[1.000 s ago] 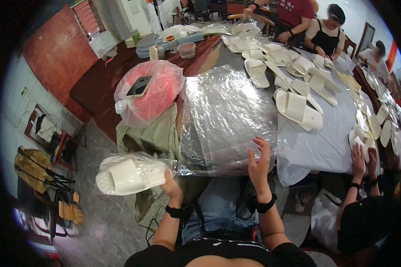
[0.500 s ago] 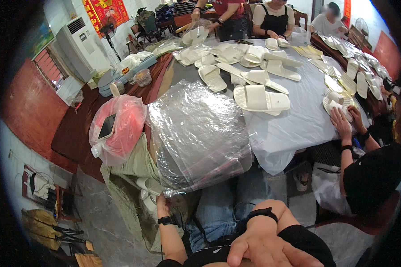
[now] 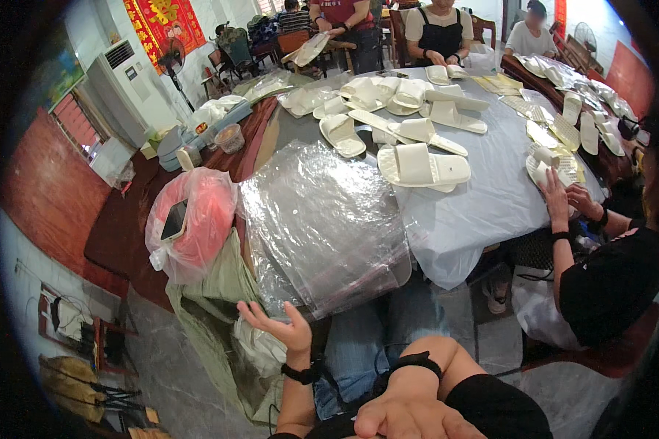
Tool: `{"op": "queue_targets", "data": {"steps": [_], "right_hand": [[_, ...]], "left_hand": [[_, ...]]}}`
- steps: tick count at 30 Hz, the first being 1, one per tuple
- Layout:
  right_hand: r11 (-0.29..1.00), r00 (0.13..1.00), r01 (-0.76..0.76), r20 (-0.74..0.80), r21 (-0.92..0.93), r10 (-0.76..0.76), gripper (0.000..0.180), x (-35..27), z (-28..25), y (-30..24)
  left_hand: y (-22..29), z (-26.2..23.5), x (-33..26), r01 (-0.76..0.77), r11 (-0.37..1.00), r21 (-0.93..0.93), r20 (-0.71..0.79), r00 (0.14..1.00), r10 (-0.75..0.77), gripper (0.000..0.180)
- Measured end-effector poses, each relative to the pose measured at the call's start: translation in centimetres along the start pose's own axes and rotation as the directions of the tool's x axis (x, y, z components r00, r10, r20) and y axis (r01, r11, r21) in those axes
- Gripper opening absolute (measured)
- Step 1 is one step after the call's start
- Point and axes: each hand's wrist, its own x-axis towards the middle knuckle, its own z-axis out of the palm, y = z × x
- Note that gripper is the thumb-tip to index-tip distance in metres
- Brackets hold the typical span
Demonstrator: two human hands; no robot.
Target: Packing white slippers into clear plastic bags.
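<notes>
While the right hand (image 3: 406, 418) sits curled loosely at the very bottom edge, holding nothing, the left hand (image 3: 280, 327) is spread palm-up just below the near edge of the bench (image 3: 490, 197), empty too. Right above it a stack of clear plastic bags (image 3: 322, 219) hangs over that edge. Farther back, white slippers (image 3: 421, 164) lie scattered, with a pink bag (image 3: 194, 219) off left.

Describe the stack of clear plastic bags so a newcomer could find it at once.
Start at the big table under the grey cloth strewn with white slippers. At its near-left edge, just above the person's open left hand, lies the stack of clear plastic bags. It is flat, glossy and see-through, unlike the bulging pink bag to its left.
</notes>
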Motion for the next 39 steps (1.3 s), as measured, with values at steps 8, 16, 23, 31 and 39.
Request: {"op": "queue_targets", "data": {"steps": [8,16,23,31,39], "right_hand": [[0.989,0.968,-0.146,-0.203,0.008,0.145,0.074,2.3,1.1,-2.5],[0.987,0.981,-0.097,-0.154,0.126,0.116,0.080,3.6,0.1,-1.8],[0.982,0.963,0.156,0.237,-0.110,-0.127,0.085,5.1,-2.4,1.5],[0.258,0.800,-0.577,-0.472,-0.775,0.371,0.077,2.7,-11.0,-1.3],[-0.743,0.663,-0.657,-0.569,-0.129,-0.487,0.081,-4.9,-35.7,-3.7]], "left_hand": [[4.8,4.3,2.3,-0.155,0.987,0.027,0.299,0.944,0.140,0.056],[3.6,10.1,2.7,-0.294,0.942,0.162,0.625,0.769,0.133,0.043],[3.6,11.5,2.3,-0.207,0.961,0.182,0.706,0.708,0.019,0.046],[2.1,11.5,1.7,-0.231,0.955,0.184,0.700,0.713,0.038,0.049],[3.6,11.5,2.3,-0.213,0.956,0.202,0.742,0.671,-0.007,0.049]]}}
